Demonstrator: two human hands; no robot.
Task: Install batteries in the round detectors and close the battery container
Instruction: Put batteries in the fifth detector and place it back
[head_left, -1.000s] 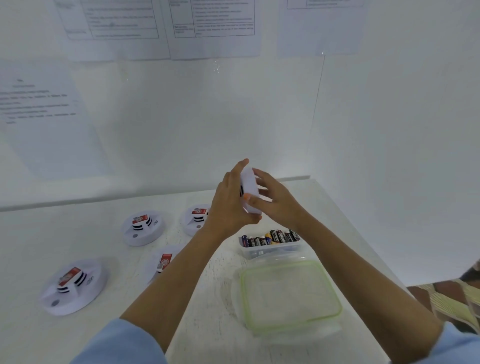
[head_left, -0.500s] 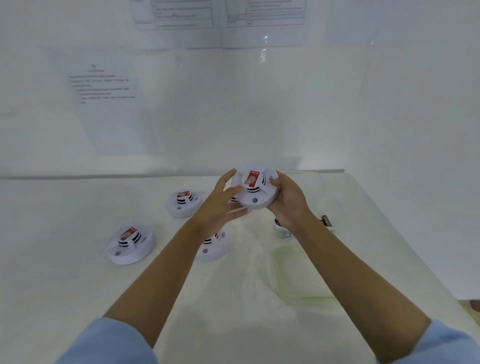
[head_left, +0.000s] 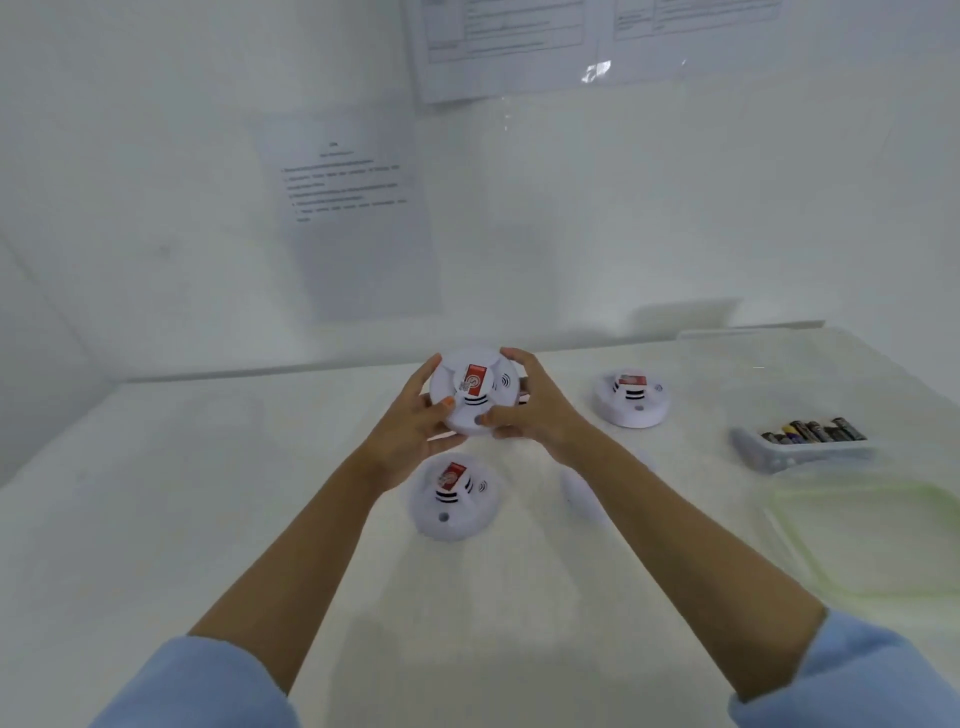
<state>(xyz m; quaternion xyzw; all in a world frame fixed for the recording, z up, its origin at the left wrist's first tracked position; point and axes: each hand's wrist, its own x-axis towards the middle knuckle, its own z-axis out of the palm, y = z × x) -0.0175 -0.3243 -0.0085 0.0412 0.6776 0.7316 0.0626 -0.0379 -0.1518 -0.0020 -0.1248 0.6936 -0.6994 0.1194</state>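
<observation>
I hold one round white detector (head_left: 475, 387) with a red label above the table, face toward me. My left hand (head_left: 415, 421) grips its left rim and my right hand (head_left: 530, 410) grips its right rim. A second detector (head_left: 453, 496) lies on the table just below my hands. A third detector (head_left: 632, 397) lies to the right. Another white piece (head_left: 582, 493) shows partly behind my right forearm. The clear battery container (head_left: 800, 452) with several batteries sits open at the right, and its green-rimmed lid (head_left: 872, 540) lies in front of it.
The white table (head_left: 208, 493) meets white walls at the back and left. Printed paper sheets (head_left: 353, 208) hang on the back wall. The table's right edge runs past the container.
The detector went from edge-on between my hands to face toward me. My view has swung left, so the container and lid now sit far right.
</observation>
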